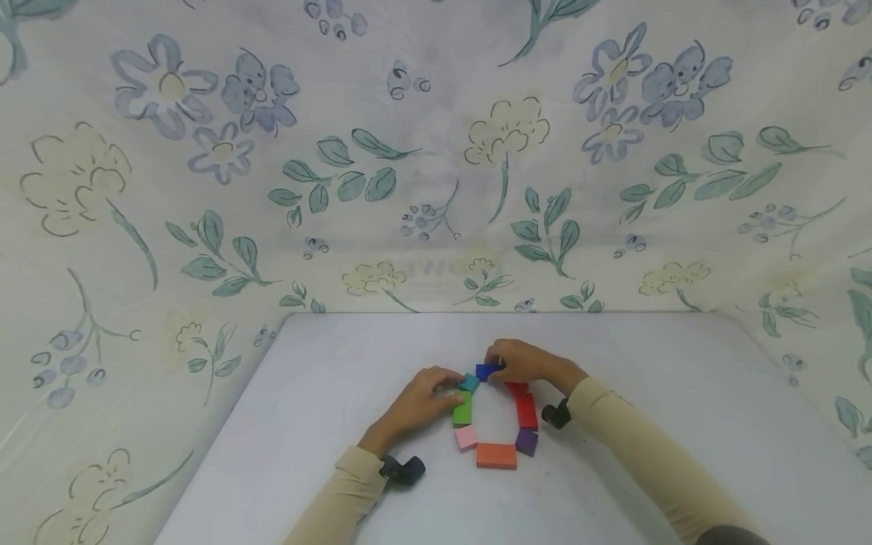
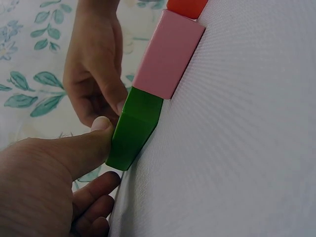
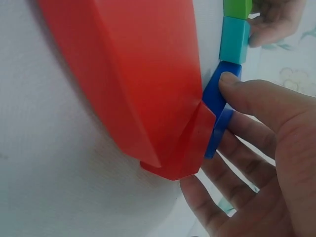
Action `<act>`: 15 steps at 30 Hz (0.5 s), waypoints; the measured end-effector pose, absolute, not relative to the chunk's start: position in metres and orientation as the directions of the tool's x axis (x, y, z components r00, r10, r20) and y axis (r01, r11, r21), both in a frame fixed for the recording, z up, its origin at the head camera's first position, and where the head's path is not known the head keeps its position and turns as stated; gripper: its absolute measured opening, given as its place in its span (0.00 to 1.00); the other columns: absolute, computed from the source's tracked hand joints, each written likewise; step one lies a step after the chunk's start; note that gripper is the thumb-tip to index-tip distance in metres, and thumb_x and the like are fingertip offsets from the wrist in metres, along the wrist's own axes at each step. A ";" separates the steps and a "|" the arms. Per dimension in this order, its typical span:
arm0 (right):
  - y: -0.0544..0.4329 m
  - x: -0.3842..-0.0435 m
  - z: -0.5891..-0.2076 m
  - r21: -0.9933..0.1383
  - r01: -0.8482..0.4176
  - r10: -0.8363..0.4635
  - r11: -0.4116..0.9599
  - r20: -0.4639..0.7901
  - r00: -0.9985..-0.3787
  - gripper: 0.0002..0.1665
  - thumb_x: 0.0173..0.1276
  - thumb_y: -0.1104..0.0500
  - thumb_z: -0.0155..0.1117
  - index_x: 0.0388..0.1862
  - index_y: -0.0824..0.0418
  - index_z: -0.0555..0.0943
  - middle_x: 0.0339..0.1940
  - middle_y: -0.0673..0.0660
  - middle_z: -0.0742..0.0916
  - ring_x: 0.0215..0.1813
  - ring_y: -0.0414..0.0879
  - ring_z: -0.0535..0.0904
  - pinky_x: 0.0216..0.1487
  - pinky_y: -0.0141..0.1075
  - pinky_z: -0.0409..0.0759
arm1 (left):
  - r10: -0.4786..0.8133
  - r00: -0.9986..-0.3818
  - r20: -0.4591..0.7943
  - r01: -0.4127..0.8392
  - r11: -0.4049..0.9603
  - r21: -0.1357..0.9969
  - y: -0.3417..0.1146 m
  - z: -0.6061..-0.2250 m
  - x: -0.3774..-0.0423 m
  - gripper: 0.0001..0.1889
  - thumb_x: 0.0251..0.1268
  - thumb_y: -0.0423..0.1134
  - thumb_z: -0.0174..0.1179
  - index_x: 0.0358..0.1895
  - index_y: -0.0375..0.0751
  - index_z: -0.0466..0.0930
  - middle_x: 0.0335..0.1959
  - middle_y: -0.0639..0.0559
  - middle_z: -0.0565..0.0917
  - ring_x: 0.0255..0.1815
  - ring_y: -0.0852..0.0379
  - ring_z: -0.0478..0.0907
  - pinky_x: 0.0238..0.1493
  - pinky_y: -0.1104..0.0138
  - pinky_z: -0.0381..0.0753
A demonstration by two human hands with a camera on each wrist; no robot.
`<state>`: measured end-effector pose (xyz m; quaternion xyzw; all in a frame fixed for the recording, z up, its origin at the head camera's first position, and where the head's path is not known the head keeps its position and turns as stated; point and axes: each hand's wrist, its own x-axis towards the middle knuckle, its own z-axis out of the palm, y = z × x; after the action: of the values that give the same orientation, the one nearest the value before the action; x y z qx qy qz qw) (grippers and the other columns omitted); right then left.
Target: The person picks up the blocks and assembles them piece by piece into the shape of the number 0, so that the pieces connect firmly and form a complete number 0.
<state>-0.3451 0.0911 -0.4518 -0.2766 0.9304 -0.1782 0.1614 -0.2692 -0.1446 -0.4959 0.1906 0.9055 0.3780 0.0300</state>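
Observation:
Coloured blocks form a ring on the white table. My left hand (image 1: 422, 401) is at the ring's left side, its thumb resting on the green block (image 1: 462, 412) and its fingers reaching to the teal block (image 1: 468, 382). At the far end, my right hand (image 1: 521, 362) pinches a blue block (image 3: 215, 94), thumb on one face and fingers behind. A second blue piece (image 3: 219, 132) shows between those fingers and a small red block (image 3: 190, 150). The longer red block (image 1: 527, 412) lies just nearer, large in the right wrist view.
A pink block (image 1: 466, 438), an orange block (image 1: 496, 456) and a purple block (image 1: 527, 442) make up the near end of the ring. Floral cloth (image 1: 436, 174) hangs behind the white table (image 1: 354, 341). Dark wrist cameras (image 1: 406, 471) sit on both wrists.

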 end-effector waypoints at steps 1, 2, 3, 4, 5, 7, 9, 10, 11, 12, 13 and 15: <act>0.091 -0.345 -0.452 -0.421 -0.455 -0.571 0.784 -0.203 -0.795 0.18 0.65 0.55 0.72 0.53 0.56 0.84 0.48 0.52 0.85 0.52 0.45 0.81 0.58 0.40 0.82 | 0.368 -0.925 0.090 0.323 0.642 0.695 -0.145 -0.496 -0.269 0.21 0.68 0.54 0.61 0.61 0.54 0.79 0.60 0.55 0.80 0.67 0.50 0.72 0.69 0.49 0.70; 0.092 -0.345 -0.452 -0.422 -0.455 -0.571 0.784 -0.203 -0.795 0.18 0.65 0.55 0.72 0.53 0.56 0.84 0.48 0.52 0.85 0.52 0.45 0.81 0.58 0.40 0.82 | 0.368 -0.925 0.091 0.324 0.642 0.695 -0.144 -0.496 -0.269 0.21 0.68 0.54 0.61 0.61 0.54 0.79 0.60 0.55 0.80 0.67 0.50 0.72 0.69 0.49 0.70; 0.092 -0.345 -0.453 -0.423 -0.455 -0.571 0.783 -0.202 -0.796 0.18 0.65 0.55 0.72 0.53 0.55 0.84 0.48 0.52 0.85 0.52 0.45 0.81 0.58 0.40 0.82 | 0.368 -0.925 0.092 0.325 0.643 0.694 -0.144 -0.496 -0.269 0.21 0.68 0.54 0.62 0.61 0.54 0.79 0.60 0.55 0.81 0.67 0.50 0.73 0.69 0.49 0.70; 0.092 -0.345 -0.453 -0.426 -0.455 -0.571 0.782 -0.200 -0.796 0.18 0.65 0.55 0.72 0.53 0.55 0.84 0.48 0.51 0.85 0.52 0.45 0.81 0.58 0.40 0.82 | 0.368 -0.925 0.092 0.324 0.643 0.694 -0.144 -0.495 -0.269 0.21 0.68 0.54 0.62 0.61 0.54 0.79 0.60 0.55 0.80 0.67 0.50 0.72 0.69 0.49 0.70; 0.092 -0.345 -0.453 -0.428 -0.455 -0.572 0.781 -0.199 -0.796 0.18 0.65 0.55 0.72 0.53 0.55 0.84 0.48 0.51 0.85 0.52 0.45 0.81 0.59 0.40 0.82 | 0.367 -0.926 0.092 0.324 0.643 0.694 -0.144 -0.495 -0.269 0.21 0.68 0.53 0.62 0.61 0.54 0.79 0.60 0.55 0.80 0.67 0.50 0.72 0.69 0.49 0.70; 0.093 -0.345 -0.453 -0.429 -0.457 -0.574 0.779 -0.195 -0.795 0.17 0.64 0.55 0.72 0.52 0.55 0.84 0.47 0.51 0.85 0.52 0.45 0.81 0.59 0.40 0.82 | 0.366 -0.926 0.093 0.324 0.642 0.694 -0.144 -0.494 -0.269 0.21 0.68 0.53 0.62 0.61 0.53 0.79 0.60 0.55 0.81 0.67 0.50 0.73 0.69 0.49 0.70; 0.093 -0.345 -0.454 -0.429 -0.461 -0.576 0.777 -0.191 -0.795 0.17 0.64 0.55 0.73 0.52 0.54 0.84 0.47 0.51 0.85 0.52 0.45 0.81 0.59 0.40 0.82 | 0.367 -0.925 0.095 0.326 0.643 0.693 -0.144 -0.495 -0.269 0.21 0.68 0.53 0.62 0.61 0.53 0.79 0.60 0.55 0.81 0.67 0.50 0.73 0.69 0.48 0.70; 0.093 -0.346 -0.454 -0.428 -0.462 -0.577 0.777 -0.189 -0.795 0.17 0.64 0.55 0.73 0.52 0.54 0.84 0.47 0.50 0.85 0.51 0.44 0.81 0.59 0.40 0.82 | 0.366 -0.926 0.093 0.324 0.644 0.692 -0.144 -0.495 -0.269 0.21 0.68 0.53 0.62 0.61 0.54 0.79 0.60 0.55 0.81 0.67 0.50 0.73 0.69 0.49 0.70; 0.093 -0.346 -0.455 -0.427 -0.463 -0.577 0.777 -0.189 -0.795 0.17 0.64 0.55 0.73 0.52 0.54 0.84 0.47 0.50 0.85 0.51 0.44 0.81 0.59 0.40 0.82 | 0.366 -0.926 0.094 0.325 0.645 0.692 -0.144 -0.495 -0.269 0.21 0.68 0.53 0.62 0.61 0.54 0.79 0.60 0.55 0.81 0.67 0.50 0.73 0.69 0.48 0.70; 0.093 -0.346 -0.455 -0.427 -0.460 -0.574 0.778 -0.189 -0.796 0.17 0.64 0.55 0.73 0.52 0.54 0.84 0.46 0.50 0.85 0.51 0.44 0.81 0.58 0.39 0.82 | 0.366 -0.926 0.092 0.324 0.647 0.690 -0.144 -0.495 -0.270 0.21 0.68 0.53 0.62 0.61 0.54 0.79 0.60 0.56 0.80 0.67 0.51 0.73 0.69 0.49 0.70; 0.093 -0.346 -0.455 -0.428 -0.457 -0.572 0.779 -0.189 -0.798 0.17 0.64 0.55 0.73 0.51 0.54 0.84 0.46 0.50 0.85 0.51 0.44 0.81 0.58 0.39 0.82 | 0.365 -0.927 0.090 0.322 0.648 0.691 -0.144 -0.496 -0.270 0.21 0.68 0.54 0.62 0.61 0.55 0.79 0.60 0.56 0.80 0.67 0.51 0.73 0.69 0.49 0.70; 0.094 -0.346 -0.455 -0.428 -0.447 -0.563 0.786 -0.195 -0.803 0.18 0.64 0.54 0.73 0.52 0.54 0.84 0.46 0.50 0.85 0.50 0.44 0.81 0.57 0.39 0.82 | 0.368 -0.926 0.089 0.323 0.647 0.691 -0.144 -0.496 -0.270 0.21 0.68 0.54 0.62 0.61 0.55 0.79 0.60 0.56 0.80 0.67 0.51 0.73 0.69 0.48 0.70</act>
<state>-0.3455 0.0936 -0.4553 -0.2708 0.9317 -0.1835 0.1581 -0.2699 -0.1440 -0.4958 0.1905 0.9069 0.3747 0.0298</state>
